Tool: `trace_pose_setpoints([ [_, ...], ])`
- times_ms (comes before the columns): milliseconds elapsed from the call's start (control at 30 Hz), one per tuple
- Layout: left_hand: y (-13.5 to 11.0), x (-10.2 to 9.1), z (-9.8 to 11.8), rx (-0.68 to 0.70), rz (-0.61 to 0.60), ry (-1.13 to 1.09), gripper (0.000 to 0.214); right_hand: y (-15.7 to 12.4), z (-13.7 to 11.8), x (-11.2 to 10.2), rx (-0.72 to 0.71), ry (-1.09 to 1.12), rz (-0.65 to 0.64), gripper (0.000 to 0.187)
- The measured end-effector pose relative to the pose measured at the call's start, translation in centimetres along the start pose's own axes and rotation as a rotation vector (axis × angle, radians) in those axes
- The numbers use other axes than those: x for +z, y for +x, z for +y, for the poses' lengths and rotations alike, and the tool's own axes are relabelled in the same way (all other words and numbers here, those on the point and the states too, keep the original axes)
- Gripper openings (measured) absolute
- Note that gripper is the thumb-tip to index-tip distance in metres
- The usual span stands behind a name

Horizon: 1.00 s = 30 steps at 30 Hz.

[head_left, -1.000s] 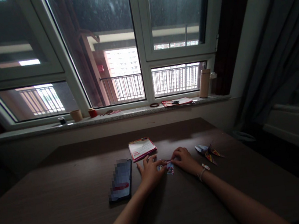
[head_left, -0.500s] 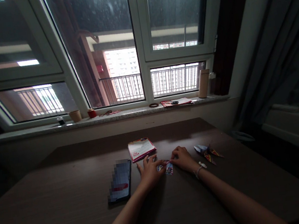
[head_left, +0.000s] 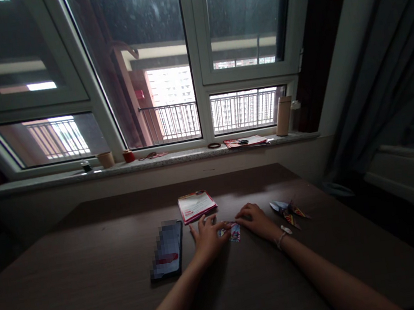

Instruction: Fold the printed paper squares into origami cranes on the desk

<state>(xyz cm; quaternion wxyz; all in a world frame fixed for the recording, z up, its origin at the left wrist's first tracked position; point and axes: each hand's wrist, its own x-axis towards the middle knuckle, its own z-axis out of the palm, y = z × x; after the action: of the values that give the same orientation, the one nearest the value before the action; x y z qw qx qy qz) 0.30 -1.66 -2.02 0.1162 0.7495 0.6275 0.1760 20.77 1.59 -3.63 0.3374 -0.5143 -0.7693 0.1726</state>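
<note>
A small piece of folded, colourful printed paper lies on the table between my hands. My left hand rests over its left part, thumb and forefinger on the paper and the other fingers spread. My right hand, with a bracelet at the wrist, has its fingertips pinched together at the paper's upper right edge. Whether the paper lies between those fingertips is too small to make out. Right of my right hand sit folded paper shapes with pointed ends. A stack of printed sheets lies just beyond my left hand.
On the brown table, a phone lies left of my left hand. Along the windowsill stand a paper cup, a red spool, a brown ring, scissors on papers and a tan bottle.
My right hand has shifted slightly, and more of the paper's right part shows. My left hand stays on the paper. The whole view has moved a little.
</note>
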Motion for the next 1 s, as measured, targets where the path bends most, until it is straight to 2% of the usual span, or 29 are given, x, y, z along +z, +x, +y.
trace_pose_setpoints([
  [200,-0.2,0.4,0.0,-0.012,0.097,0.010,0.021,-0.5,-0.3,-1.7,-0.087,0.039,-0.090,0.020],
  [367,-0.1,0.7,-0.2,0.006,0.112,0.010,0.022,-0.9,-0.5,-1.0,-0.147,-0.025,-0.163,0.022],
  [567,0.0,0.5,-0.2,-0.003,0.073,-0.002,0.022,-0.6,0.1,-0.1,-0.145,-0.108,-0.106,0.018],
  [1000,-0.2,0.3,-0.1,-0.005,0.052,0.006,0.022,-0.1,-0.2,-0.5,-0.067,-0.135,-0.035,0.015],
])
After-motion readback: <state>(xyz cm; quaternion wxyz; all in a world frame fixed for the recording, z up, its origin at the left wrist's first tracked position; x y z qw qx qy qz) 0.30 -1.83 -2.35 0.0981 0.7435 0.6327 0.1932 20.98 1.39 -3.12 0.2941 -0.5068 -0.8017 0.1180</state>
